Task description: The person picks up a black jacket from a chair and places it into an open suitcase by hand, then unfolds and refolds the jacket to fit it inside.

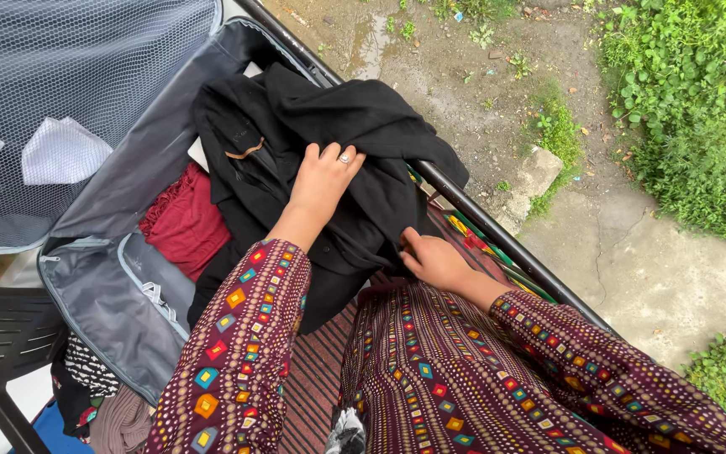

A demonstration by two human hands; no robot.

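Note:
A black garment (355,134) lies bunched over the edge of an open grey suitcase (111,311). My left hand (323,181), with a ring on one finger, rests flat on top of the black cloth, fingers spread. My right hand (432,259) grips the lower edge of the same garment near my lap. A dark red folded cloth (185,225) sits inside the suitcase beside the black one. Both my arms wear maroon sleeves with a coloured diamond pattern.
The suitcase lid (86,84) stands open at the left, with white items behind its mesh pocket. A black metal rail (497,240) runs diagonally under the garment. A black chair (2,336) is at the lower left. Concrete, mud and green plants lie at the right.

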